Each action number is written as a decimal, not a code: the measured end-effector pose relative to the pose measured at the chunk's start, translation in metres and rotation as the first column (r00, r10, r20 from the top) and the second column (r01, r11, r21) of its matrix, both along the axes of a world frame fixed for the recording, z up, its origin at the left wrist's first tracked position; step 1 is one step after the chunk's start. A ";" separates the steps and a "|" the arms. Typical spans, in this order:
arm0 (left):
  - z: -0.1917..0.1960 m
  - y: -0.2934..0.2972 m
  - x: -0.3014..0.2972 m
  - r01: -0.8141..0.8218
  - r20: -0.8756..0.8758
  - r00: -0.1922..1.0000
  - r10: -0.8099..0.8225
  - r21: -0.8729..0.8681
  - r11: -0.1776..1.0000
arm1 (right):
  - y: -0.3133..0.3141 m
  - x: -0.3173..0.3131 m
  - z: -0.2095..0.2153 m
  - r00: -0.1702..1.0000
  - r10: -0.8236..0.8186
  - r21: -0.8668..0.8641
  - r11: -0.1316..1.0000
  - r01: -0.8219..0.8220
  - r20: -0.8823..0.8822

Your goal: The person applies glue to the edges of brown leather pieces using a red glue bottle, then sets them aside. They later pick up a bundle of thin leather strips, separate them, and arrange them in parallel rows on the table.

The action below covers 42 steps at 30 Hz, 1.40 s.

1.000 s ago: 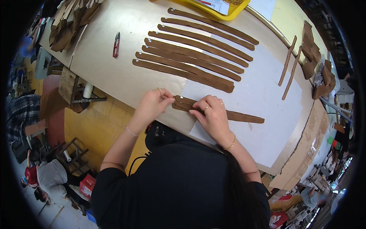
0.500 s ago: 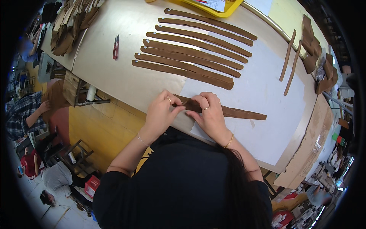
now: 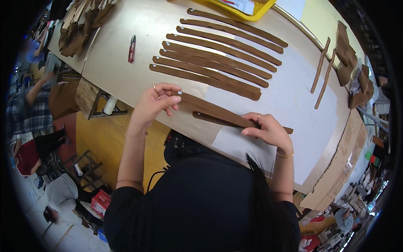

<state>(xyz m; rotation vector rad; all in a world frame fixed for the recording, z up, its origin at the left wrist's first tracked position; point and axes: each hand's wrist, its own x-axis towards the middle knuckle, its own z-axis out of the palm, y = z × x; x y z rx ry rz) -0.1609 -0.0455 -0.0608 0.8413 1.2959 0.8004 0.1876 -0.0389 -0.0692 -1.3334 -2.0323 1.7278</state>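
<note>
My left hand (image 3: 156,100) pinches the left end of a long brown leather strap (image 3: 212,108) near the table's front edge. My right hand (image 3: 267,131) presses on the right part of that strap and of a second brown strap (image 3: 210,119) lying just under it. Both straps lie slanted across the beige table (image 3: 126,71). Beyond them a row of several brown straps (image 3: 210,69) lies side by side, each with a small white tag at its left end.
Red thread snips (image 3: 132,48) lie at the left of the table. A yellow tray (image 3: 247,8) stands at the far edge. Two thin brown strips (image 3: 323,71) and stacked brown pieces (image 3: 352,75) are at the right; more leather pieces (image 3: 82,23) are at far left. A person in a plaid shirt (image 3: 25,105) sits on the left.
My hands have moved apart along the strap: the left one slid to its left end, the right one toward its right end. The strap now lies stretched out between them.
</note>
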 end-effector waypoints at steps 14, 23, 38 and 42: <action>-0.033 0.009 -0.034 -0.124 0.079 0.988 0.136 -0.141 0.982 | 0.008 0.022 0.001 0.945 -0.311 0.009 0.950 0.312 0.105; -0.048 0.013 -0.026 -0.069 -0.061 0.996 0.063 -0.112 0.991 | 0.009 0.021 -0.005 0.928 -0.348 0.138 0.934 0.330 0.132; -0.038 0.013 -0.026 -0.116 -0.208 0.972 0.106 -0.040 0.992 | -0.002 0.040 -0.022 0.864 -0.492 0.087 0.870 0.485 0.104; -0.032 0.011 -0.039 -0.274 -0.160 0.952 0.262 -0.058 0.960 | -0.001 0.033 -0.032 0.818 -0.575 -0.021 0.818 0.575 -0.022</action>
